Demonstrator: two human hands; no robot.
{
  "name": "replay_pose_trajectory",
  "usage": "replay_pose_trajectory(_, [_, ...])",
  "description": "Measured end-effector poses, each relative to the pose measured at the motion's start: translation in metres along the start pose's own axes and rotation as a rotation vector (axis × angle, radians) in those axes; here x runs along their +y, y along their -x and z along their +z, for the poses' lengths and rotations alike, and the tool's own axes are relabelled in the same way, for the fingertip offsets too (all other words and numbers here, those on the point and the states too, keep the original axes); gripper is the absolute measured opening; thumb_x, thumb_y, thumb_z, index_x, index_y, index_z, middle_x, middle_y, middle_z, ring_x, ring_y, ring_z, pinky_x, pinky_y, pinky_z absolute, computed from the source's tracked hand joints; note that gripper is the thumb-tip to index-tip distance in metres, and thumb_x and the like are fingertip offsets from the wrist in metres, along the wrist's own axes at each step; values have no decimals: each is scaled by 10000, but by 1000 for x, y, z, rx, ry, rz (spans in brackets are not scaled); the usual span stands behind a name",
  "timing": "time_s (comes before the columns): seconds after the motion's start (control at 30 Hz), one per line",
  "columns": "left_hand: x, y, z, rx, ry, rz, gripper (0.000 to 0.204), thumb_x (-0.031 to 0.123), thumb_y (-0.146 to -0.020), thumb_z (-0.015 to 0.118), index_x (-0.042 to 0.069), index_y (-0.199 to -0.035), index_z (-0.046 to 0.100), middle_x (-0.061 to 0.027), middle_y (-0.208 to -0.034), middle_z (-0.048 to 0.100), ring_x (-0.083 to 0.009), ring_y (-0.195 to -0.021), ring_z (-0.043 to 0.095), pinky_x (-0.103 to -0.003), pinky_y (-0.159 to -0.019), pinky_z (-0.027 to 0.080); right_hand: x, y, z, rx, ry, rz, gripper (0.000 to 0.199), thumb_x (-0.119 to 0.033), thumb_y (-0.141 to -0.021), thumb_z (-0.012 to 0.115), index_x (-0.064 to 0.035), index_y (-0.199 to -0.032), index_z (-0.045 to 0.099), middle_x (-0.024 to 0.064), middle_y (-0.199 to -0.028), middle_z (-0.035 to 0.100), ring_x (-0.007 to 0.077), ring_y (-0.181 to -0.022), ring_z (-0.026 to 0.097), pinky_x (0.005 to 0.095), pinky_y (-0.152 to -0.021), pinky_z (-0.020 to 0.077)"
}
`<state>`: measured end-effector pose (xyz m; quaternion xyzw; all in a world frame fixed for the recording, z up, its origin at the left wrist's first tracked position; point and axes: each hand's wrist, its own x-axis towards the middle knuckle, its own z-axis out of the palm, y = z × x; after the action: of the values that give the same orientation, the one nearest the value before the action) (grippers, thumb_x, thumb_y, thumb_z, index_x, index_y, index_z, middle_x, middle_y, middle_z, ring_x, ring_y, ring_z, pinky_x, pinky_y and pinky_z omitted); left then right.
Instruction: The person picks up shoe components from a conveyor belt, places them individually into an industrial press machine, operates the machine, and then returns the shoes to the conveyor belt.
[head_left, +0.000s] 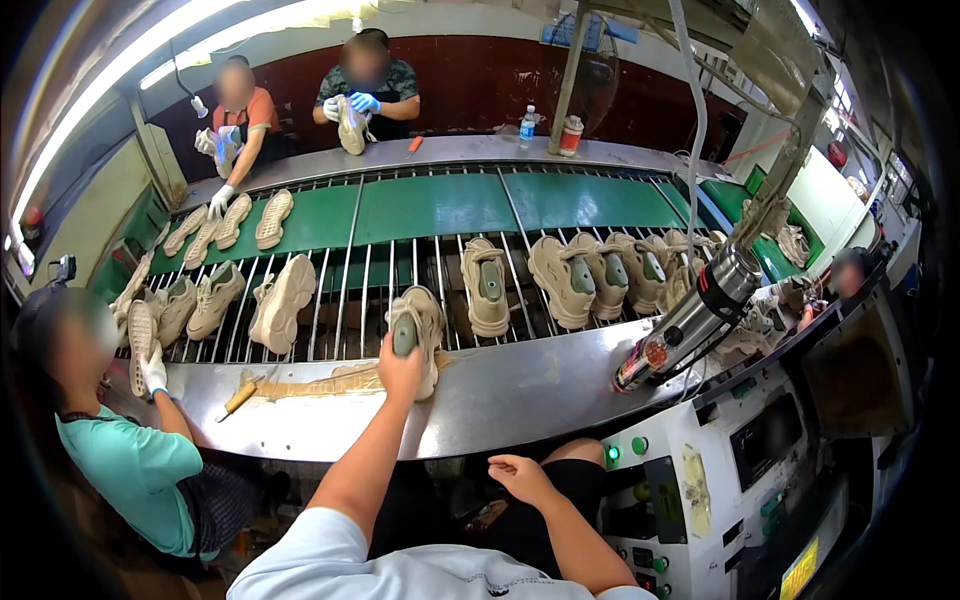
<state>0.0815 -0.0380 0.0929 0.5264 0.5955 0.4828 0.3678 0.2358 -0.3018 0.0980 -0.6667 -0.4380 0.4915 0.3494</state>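
My left hand (400,370) reaches out to the near edge of the line and grips a beige sneaker (429,318). A grey-green shoe last (404,335) fills the shoe's opening, just beyond my thumb; some of my fingers are hidden. Over my right thigh, apart from the bench, my right hand (523,478) rests with loose fingers and holds nothing. To the right of the held shoe, another beige sneaker (486,285) stands on the metal rods with a last in it. Several more lasted sneakers (562,280) stand farther right.
A steel ledge (520,395) borders the rod conveyor and its green belt (430,205). On it are a yellow-handled tool (239,398) and a large steel flask (690,318). A control panel (650,500) is at right. Co-workers handle soles and shoes at left and across.
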Motion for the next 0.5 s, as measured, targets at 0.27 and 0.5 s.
replay_pose_trajectory(0.27, [-19, -118, 86, -25, -186, 51, 616, 197, -703, 714, 23, -1234, 456, -240, -1160, 570, -409, -1094, 553, -436, -929, 453, 24, -77, 39, 224, 208, -86, 209, -211, -814, 657, -56, -952, 687, 113, -833, 687, 207, -766, 661, 328, -722, 520])
replay_pose_trajectory(0.5, [-33, -136, 20, -220, -369, 347, 604, 432, -807, 649, 34, -1245, 527, -209, -1245, 562, -363, -1132, 552, -424, -991, 418, 4, -141, 63, 435, 733, -96, 150, -287, -753, 634, -139, -746, 615, 80, -668, 657, 319, -666, 645, 459, -602, 493])
